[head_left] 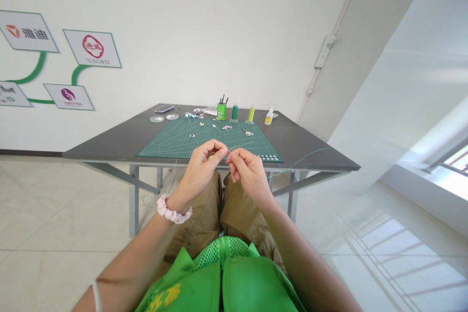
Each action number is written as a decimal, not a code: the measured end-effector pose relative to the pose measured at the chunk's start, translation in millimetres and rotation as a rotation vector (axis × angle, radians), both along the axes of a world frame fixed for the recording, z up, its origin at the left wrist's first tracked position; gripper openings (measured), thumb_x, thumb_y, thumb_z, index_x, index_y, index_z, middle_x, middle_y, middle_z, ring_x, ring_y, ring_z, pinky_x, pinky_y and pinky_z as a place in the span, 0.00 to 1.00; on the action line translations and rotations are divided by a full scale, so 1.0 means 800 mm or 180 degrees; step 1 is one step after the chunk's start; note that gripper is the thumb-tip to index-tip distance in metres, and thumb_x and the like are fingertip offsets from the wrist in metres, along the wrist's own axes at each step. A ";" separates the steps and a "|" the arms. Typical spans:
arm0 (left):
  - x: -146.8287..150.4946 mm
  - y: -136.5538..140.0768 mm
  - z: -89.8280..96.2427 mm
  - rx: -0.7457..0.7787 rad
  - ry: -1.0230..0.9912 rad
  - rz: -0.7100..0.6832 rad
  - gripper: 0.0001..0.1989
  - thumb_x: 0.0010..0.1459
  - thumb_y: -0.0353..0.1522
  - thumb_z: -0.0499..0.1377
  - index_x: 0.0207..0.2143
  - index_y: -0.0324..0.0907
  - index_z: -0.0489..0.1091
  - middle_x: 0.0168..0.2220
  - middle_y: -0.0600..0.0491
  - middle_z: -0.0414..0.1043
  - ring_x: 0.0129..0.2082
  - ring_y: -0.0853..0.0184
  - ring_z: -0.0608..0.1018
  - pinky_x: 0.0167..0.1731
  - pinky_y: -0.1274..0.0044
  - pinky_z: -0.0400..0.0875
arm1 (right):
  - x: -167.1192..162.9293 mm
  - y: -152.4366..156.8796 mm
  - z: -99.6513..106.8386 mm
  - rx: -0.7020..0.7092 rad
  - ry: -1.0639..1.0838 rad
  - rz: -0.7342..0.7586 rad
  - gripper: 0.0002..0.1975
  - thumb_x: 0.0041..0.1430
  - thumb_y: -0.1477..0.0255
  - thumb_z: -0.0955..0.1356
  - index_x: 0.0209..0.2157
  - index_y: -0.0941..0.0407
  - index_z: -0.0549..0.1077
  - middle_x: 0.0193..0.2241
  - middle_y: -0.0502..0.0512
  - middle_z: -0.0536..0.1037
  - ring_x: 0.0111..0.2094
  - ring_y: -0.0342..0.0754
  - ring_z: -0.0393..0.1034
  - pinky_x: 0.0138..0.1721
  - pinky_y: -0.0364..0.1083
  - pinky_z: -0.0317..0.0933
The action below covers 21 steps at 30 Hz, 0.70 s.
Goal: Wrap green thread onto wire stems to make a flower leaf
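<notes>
My left hand and my right hand meet above the front edge of the green cutting mat. Both are closed in a pinch, thumbs against forefingers, with the fingertips nearly touching. A thin green thread lies over the table's right side and runs down past the front edge towards my hands. Another length of it hangs beside my left wrist. The fingers appear to grip this thread; any smaller piece between them is too small to make out.
On the mat lie white-handled scissors, a pink flower-like piece and a small ring. Behind stand a green pen can, a dark green spool, a yellow-green spool and a glue bottle. A phone lies back left.
</notes>
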<state>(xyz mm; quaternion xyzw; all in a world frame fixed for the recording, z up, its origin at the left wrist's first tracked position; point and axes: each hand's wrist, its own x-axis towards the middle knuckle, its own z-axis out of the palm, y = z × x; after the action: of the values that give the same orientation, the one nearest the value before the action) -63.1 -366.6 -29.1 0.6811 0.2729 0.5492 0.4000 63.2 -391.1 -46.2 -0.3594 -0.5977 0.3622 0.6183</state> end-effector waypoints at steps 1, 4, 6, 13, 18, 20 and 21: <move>0.000 0.000 -0.001 -0.0038 -0.0093 -0.0044 0.08 0.55 0.34 0.59 0.25 0.40 0.68 0.28 0.55 0.70 0.32 0.68 0.70 0.38 0.76 0.64 | 0.000 0.000 0.000 0.0008 0.0004 0.0016 0.12 0.58 0.66 0.64 0.24 0.56 0.68 0.15 0.42 0.62 0.14 0.37 0.53 0.16 0.39 0.51; 0.001 -0.001 -0.001 -0.0153 -0.0278 -0.0127 0.07 0.54 0.34 0.60 0.25 0.40 0.69 0.31 0.54 0.71 0.34 0.68 0.72 0.40 0.76 0.65 | 0.000 0.000 -0.001 0.0008 -0.0014 0.0063 0.12 0.59 0.65 0.65 0.24 0.56 0.69 0.15 0.42 0.62 0.13 0.37 0.54 0.16 0.39 0.51; 0.001 -0.003 -0.001 -0.0193 -0.0322 -0.0125 0.07 0.54 0.33 0.60 0.26 0.40 0.69 0.31 0.53 0.72 0.34 0.68 0.72 0.40 0.75 0.66 | 0.001 -0.001 -0.003 -0.0013 -0.0029 0.0102 0.12 0.59 0.65 0.65 0.24 0.56 0.69 0.16 0.42 0.63 0.13 0.37 0.54 0.16 0.39 0.51; -0.001 -0.010 -0.001 0.0188 -0.0070 0.0152 0.07 0.56 0.32 0.58 0.25 0.41 0.69 0.30 0.53 0.72 0.33 0.68 0.73 0.39 0.75 0.66 | 0.001 -0.005 -0.004 -0.0111 0.0048 0.0309 0.12 0.59 0.64 0.64 0.27 0.57 0.69 0.18 0.44 0.68 0.12 0.35 0.53 0.14 0.38 0.50; 0.000 -0.014 -0.003 0.0380 -0.0075 0.0278 0.06 0.56 0.31 0.58 0.26 0.41 0.69 0.31 0.52 0.73 0.33 0.67 0.73 0.38 0.75 0.67 | 0.000 -0.010 0.001 -0.0257 0.0131 0.0305 0.12 0.56 0.62 0.66 0.26 0.57 0.69 0.15 0.40 0.60 0.11 0.35 0.52 0.12 0.38 0.49; 0.001 -0.017 -0.002 0.0385 -0.0134 0.0285 0.06 0.56 0.31 0.58 0.26 0.41 0.69 0.32 0.52 0.74 0.34 0.68 0.74 0.38 0.76 0.67 | 0.001 -0.011 0.002 -0.0308 0.0165 0.0266 0.13 0.56 0.62 0.66 0.26 0.57 0.69 0.14 0.39 0.57 0.11 0.35 0.50 0.12 0.38 0.47; 0.002 -0.018 -0.002 0.0381 -0.0160 0.0286 0.06 0.56 0.31 0.58 0.26 0.41 0.69 0.32 0.52 0.74 0.34 0.68 0.74 0.38 0.76 0.68 | 0.001 -0.012 0.003 -0.0330 0.0175 0.0254 0.13 0.55 0.61 0.66 0.26 0.57 0.69 0.15 0.39 0.57 0.11 0.35 0.50 0.12 0.38 0.47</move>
<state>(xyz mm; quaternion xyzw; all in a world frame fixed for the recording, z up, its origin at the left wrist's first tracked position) -61.8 -381.1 -30.7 0.6769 0.2598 0.5989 0.3403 64.0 -400.6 -44.0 -0.3567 -0.5749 0.4268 0.6001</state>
